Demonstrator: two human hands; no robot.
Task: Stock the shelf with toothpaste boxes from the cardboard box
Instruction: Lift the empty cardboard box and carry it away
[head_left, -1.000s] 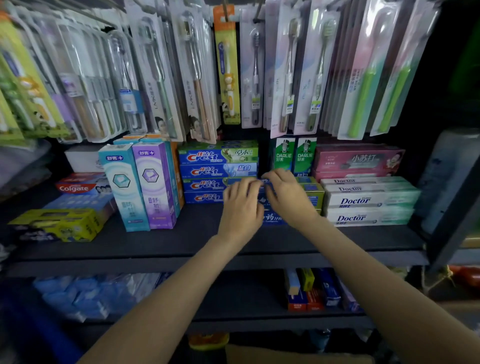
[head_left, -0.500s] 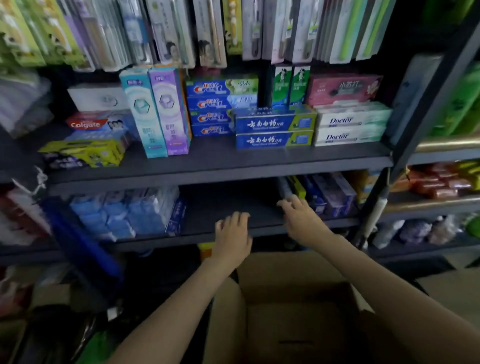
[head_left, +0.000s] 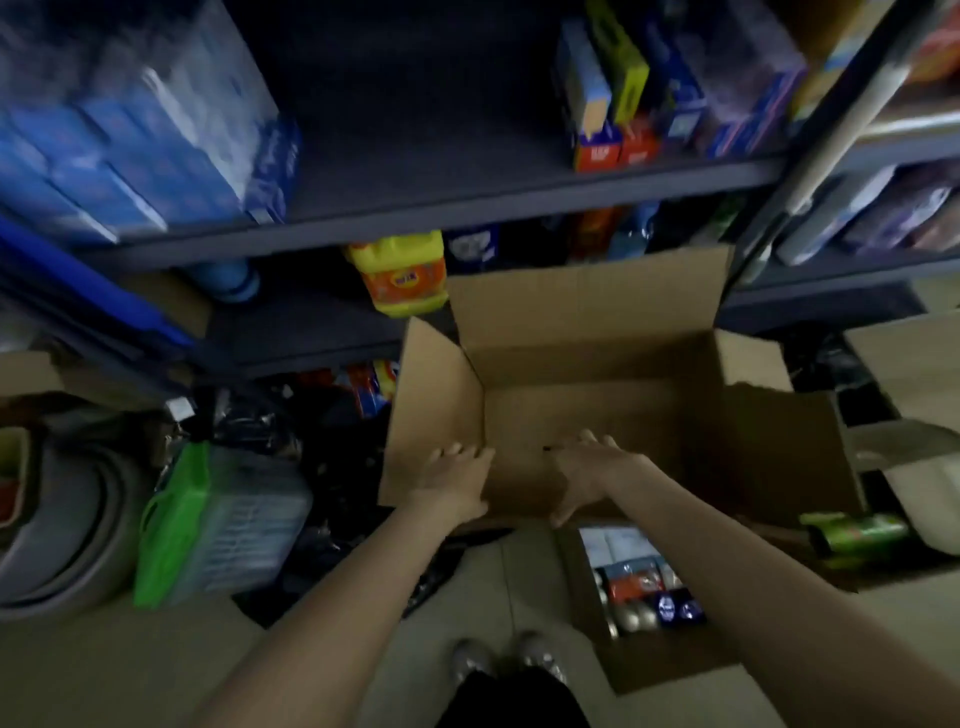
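The cardboard box (head_left: 597, 415) stands open on the floor (head_left: 130, 665) before the shelf (head_left: 467, 202), flaps spread; what lies inside is too dark to tell. Both hands reach into it over the near edge: the left hand (head_left: 457, 486) by the left flap, the right hand (head_left: 592, 475) just beside it, fingers straight and loose, holding nothing. A smaller box (head_left: 649, 660) of goods sits nearer, at right. A green bag (head_left: 171, 519) stands at left.

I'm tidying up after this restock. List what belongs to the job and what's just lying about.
Job: open cardboard box, left hand, right hand, dark shelf.

Lying about: yellow detergent jug, green mesh bag, small carton of goods, green roll.
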